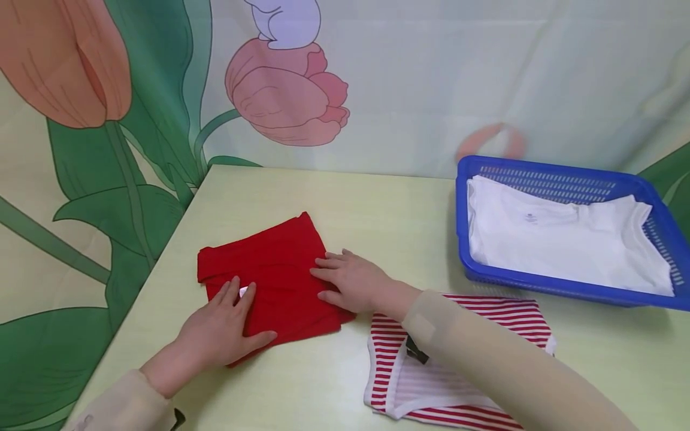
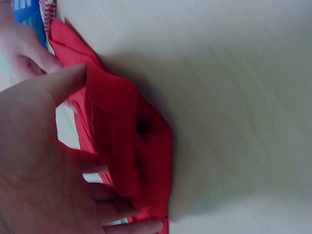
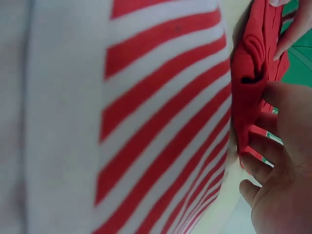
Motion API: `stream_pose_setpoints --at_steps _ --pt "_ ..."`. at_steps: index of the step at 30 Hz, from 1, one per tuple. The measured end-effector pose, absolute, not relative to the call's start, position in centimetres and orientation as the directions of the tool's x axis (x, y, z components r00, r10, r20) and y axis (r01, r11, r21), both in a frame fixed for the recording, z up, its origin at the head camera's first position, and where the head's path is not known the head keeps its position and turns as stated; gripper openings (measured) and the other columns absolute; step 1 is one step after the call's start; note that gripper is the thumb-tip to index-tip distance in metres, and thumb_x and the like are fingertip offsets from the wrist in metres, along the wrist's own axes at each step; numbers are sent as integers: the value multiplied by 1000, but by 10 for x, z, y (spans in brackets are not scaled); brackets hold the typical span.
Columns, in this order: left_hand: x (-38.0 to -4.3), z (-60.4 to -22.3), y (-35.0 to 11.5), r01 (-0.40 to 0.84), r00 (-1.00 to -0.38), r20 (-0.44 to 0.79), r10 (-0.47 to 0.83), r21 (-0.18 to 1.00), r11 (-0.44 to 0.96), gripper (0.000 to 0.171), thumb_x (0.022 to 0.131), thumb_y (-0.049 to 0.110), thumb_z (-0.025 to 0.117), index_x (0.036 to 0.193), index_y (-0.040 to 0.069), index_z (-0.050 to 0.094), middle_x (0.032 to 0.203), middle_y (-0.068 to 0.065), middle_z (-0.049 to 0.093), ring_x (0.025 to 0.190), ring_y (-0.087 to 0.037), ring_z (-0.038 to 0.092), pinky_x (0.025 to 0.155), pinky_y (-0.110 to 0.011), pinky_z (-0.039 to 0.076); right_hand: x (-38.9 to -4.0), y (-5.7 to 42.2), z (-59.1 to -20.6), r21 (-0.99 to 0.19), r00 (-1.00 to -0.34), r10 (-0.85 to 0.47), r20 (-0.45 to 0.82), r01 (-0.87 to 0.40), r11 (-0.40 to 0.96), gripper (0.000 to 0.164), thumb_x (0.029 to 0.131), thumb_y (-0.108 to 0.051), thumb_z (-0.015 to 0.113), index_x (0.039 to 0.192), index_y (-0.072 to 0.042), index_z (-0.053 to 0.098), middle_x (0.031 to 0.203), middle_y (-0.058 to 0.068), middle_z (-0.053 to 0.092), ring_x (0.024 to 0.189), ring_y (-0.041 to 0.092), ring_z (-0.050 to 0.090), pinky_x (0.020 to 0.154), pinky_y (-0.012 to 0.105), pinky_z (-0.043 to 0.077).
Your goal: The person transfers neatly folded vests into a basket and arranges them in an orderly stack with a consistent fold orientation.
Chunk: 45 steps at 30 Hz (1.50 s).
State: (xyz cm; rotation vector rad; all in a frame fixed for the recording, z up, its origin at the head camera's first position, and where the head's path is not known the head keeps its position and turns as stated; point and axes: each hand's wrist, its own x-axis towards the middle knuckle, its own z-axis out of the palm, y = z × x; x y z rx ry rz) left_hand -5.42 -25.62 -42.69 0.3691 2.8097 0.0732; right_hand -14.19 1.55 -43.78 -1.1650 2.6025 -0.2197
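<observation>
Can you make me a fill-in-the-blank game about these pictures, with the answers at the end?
1. The garment under the left hand and the right hand is coloured ____.
2. The basket is coloured ____.
3. The clothing inside the basket is coloured ____.
4. In the head view, part of the striped garment is hidden by the person's ____ forearm.

Missing words: red; blue; white; right.

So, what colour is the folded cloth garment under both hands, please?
The garment is red, best in head view.
</observation>
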Motion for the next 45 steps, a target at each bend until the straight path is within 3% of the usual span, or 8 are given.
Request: stream_pose_setpoints --at_steps 10,17,24,29,34,38,45 --pt "-82 -422 -284 316 -880 -297 372 219 923 107 85 66 78 163 3 40 169 -31 30 151 -56 33 106 -66 52 -129 23 -442 -213 -639 -760 -114 -732 647 62 107 -43 63 159 -11 53 163 13 50 157 34 37 131 48 24" --pt "-110 -422 -306 353 -844 -293 450 329 876 106 78 58 88 163 12 45 172 -22 29 153 -50 33 106 -65 53 -113 26 -444 -180 -633 -769 -87 -749 638 63 106 -47 63 158 -12 54 161 13 53 153 33 44 130 49 27" --pt "-123 -415 -308 358 -823 -318 471 353 864 108 72 48 93 162 11 45 172 -22 29 155 -51 27 110 -72 46 -111 24 -441 -207 -624 -776 -87 -751 627 62 106 -47 62 157 -12 55 159 12 56 151 32 47 130 50 28" --pt "-110 -408 -302 344 -854 -276 441 335 877 104 77 45 90 162 6 43 170 -26 30 154 -53 28 109 -70 48 -126 24 -436 -257 -635 -769 -67 -734 629 62 107 -44 62 158 -10 53 161 13 52 154 33 43 130 49 28" --pt "-79 -403 -277 342 -898 -190 397 264 902 91 89 42 85 158 -3 46 164 -30 39 148 -53 40 109 -63 51 -148 21 -432 -292 -674 -737 -54 -695 657 65 107 -41 64 162 -9 47 168 14 43 158 34 35 130 47 27" --pt "-60 -404 -256 338 -909 -191 369 178 924 86 89 43 85 155 -2 51 158 -30 48 142 -53 49 105 -60 55 -163 20 -432 -294 -701 -710 -67 -666 686 67 107 -40 65 163 -10 45 170 15 39 160 34 31 130 46 28" --pt "-47 -414 -243 307 -909 -244 337 153 939 84 93 46 80 156 -2 51 157 -35 46 145 -56 44 110 -61 51 -182 15 -435 -233 -686 -718 -120 -684 692 68 108 -40 63 165 -11 41 173 16 32 161 37 27 131 47 25"
